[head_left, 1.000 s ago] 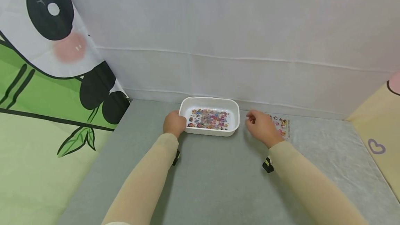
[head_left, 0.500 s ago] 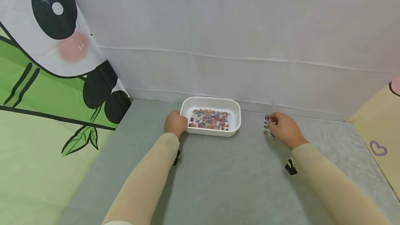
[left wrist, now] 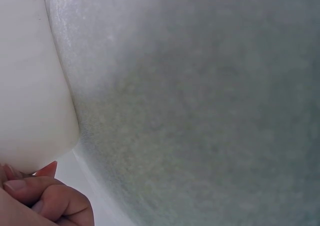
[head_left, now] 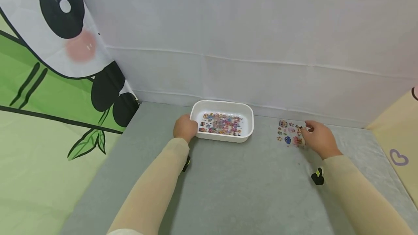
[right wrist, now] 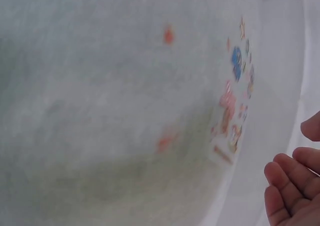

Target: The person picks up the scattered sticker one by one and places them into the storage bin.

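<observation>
My left hand grips the left end of a white plastic tray. In the left wrist view, the curled fingers of that hand sit at the tray's corner. Flat inside the tray lie clear sticker sheets with small colourful cartoon prints. Another clear sticker sheet lies on the table to the tray's right. At this sheet's right edge is my right hand, fingers loosely bent. The right wrist view shows its thumb apart from the fingers, with nothing seen between them.
A grey cloth covers the table. Behind the tray rises a white cloth backdrop. A printed cartoon cloth stands on the left, and a cream panel with a heart borders the right side.
My right hand has moved right, from beside the tray across the loose sticker sheet to its right edge, uncovering most of it. The left hand still holds the tray in place.
</observation>
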Motion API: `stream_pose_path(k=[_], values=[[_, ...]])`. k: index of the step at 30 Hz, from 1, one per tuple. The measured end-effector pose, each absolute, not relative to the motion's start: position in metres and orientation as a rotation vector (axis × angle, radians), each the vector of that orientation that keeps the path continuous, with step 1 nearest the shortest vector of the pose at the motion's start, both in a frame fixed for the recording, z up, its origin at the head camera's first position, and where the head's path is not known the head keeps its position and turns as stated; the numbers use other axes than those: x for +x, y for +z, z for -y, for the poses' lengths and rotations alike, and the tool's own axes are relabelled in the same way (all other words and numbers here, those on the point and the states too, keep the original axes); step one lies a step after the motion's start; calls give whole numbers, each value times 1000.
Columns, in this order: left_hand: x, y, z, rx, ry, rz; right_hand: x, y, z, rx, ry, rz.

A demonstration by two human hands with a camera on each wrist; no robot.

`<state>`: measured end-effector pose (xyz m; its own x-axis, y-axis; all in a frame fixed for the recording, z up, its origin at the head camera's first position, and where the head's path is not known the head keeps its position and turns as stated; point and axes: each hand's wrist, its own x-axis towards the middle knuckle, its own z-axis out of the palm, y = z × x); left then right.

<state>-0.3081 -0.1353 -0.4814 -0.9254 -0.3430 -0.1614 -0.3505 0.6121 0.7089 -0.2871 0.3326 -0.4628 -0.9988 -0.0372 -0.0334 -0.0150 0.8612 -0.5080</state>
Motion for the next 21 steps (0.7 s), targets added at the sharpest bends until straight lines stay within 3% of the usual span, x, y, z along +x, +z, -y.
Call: stream_pose_path(k=[21], values=[[-309,-481,135,-603,1217,-2821,-295,-482,-351,-63,-700,-2958]])
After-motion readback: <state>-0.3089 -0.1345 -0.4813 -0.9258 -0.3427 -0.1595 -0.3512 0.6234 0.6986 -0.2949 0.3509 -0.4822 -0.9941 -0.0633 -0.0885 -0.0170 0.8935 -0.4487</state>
